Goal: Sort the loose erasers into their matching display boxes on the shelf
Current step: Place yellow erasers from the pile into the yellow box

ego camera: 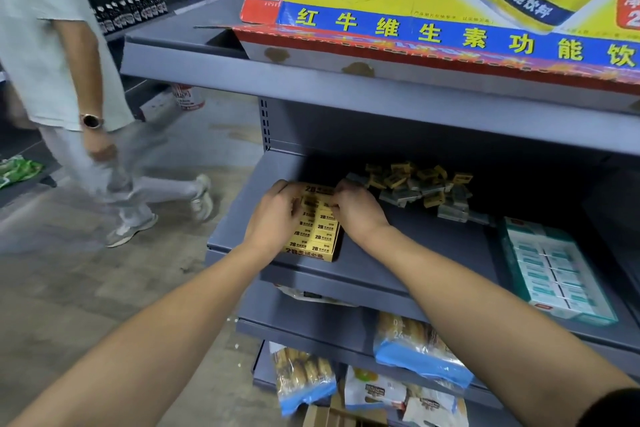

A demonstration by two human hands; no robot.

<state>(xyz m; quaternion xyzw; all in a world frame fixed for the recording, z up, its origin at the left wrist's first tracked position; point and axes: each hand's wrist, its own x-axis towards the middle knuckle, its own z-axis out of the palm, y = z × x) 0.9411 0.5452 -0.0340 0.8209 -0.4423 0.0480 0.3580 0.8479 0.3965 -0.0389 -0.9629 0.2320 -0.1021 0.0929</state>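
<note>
A yellow display box (317, 236) filled with yellow 2B erasers sits near the front left of the grey shelf (415, 246). My left hand (273, 215) curls over the box's left side, fingers on the erasers. My right hand (353, 206) reaches in from the right, its fingertips pinching an eraser at the box's far end. Behind lies a pile of loose erasers (419, 189), yellow and grey-green mixed. A green-and-white display box (554, 270) holding white-green erasers stands at the shelf's right.
A large yellow drink carton (450, 3) overhangs the shelf above. Bagged snacks (415, 347) fill the lower shelves. A person in a light shirt (69, 80) walks through the aisle at left, past shelves of dark bottles (131, 10).
</note>
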